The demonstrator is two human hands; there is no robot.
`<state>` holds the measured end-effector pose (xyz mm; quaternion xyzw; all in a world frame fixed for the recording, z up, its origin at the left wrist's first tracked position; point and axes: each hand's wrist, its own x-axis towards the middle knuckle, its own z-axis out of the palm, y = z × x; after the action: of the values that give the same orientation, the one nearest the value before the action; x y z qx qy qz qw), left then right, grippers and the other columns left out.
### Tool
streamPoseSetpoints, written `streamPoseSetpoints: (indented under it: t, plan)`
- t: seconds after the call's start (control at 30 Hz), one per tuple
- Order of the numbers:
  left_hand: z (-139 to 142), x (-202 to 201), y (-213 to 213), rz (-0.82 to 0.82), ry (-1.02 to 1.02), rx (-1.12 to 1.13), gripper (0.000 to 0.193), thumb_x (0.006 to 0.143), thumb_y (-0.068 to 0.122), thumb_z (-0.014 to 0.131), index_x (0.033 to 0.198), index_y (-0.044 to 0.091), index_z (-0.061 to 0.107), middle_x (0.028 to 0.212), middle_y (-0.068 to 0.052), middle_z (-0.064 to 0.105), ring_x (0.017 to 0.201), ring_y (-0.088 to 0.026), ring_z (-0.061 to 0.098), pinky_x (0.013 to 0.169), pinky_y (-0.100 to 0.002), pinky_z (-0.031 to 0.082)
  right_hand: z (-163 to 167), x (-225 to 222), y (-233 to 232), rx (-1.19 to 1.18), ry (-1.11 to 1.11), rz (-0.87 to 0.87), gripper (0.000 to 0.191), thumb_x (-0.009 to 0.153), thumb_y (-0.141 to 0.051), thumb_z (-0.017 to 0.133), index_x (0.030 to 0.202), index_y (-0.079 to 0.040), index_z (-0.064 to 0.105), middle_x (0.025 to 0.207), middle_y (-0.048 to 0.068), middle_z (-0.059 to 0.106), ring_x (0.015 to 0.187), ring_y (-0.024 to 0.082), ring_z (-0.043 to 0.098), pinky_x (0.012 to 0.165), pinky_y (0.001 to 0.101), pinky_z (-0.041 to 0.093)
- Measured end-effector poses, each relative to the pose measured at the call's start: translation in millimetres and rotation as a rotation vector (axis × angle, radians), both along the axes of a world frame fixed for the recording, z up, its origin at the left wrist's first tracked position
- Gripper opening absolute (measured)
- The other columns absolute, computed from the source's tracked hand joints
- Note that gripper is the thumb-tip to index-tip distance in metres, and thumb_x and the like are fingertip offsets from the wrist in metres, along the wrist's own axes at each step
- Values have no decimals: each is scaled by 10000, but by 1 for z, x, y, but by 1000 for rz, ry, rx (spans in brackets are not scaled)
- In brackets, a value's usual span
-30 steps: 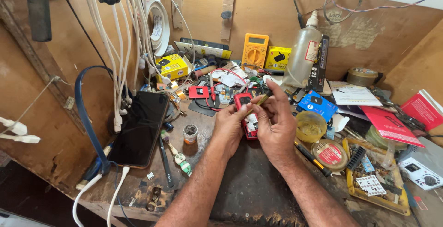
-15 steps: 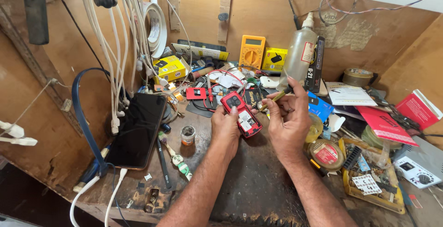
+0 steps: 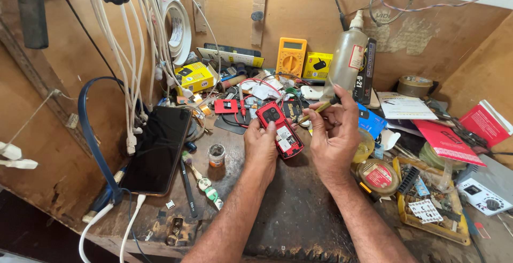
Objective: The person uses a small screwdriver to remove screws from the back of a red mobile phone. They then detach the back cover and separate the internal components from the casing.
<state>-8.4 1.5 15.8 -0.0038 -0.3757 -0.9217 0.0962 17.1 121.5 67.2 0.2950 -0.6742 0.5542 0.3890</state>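
Near edge: dark, ribbed rubber mat [image 3: 299,215] on a scuffed wooden bench [image 3: 80,188]. Left hand [image 3: 260,146] grips a small red phone [image 3: 279,129] w/ its back off, fingers curled round the lower end, thumb pressed on the edge; phone sits tilted just above the mat. Right hand [image 3: 334,134] pinches a thin yellow-handled tool [image 3: 316,110] btwn thumb & forefinger, tip near the phone's top. Left: flat glossy black tablet [image 3: 158,148]. Far back: boxy yellow meter [image 3: 291,57], cloudy plastic bottle [image 3: 346,62].
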Motion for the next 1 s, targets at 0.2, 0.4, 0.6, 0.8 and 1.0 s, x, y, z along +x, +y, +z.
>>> streamPoseSetpoints:
  t: [0.2,0.4,0.6,0.8,1.0]
  plan:
    - [-1,0,0,12,21,-7,282,1024,34,469,1297,-28,505,1074,-215,743,902,-288,768,773,-408,652,-1,0,-3,26,-10,-14,563,1030,98,642,1513,-53,396,1080,105,688,1009,140,709,912,286,612]
    - [-5,-2,0,13,30,-20,268,1029,34,470,1283,-38,519,1056,-208,748,883,-283,769,757,-400,649,-3,0,-2,62,-21,-99,557,992,75,700,1475,-54,455,1029,77,697,948,109,703,834,259,613]
    - [-5,-2,1,34,15,-41,261,1022,15,488,1275,-42,518,1048,-215,750,875,-272,765,749,-391,647,-4,0,-2,136,10,-114,557,1000,82,693,1497,-70,494,1077,85,699,984,116,703,881,267,622]
    - [-5,-2,1,24,3,-37,246,1019,22,474,1255,-35,515,1035,-207,750,857,-276,774,735,-393,656,0,2,2,64,-112,47,562,1016,69,643,1526,-70,454,1103,63,707,1028,103,695,936,267,604]
    - [-9,-4,1,76,19,-108,223,1032,4,505,1243,-59,540,1038,-216,749,856,-277,750,732,-385,634,-1,-1,-1,84,-45,-15,590,950,70,743,1479,-65,521,1097,73,605,983,117,646,898,277,608]
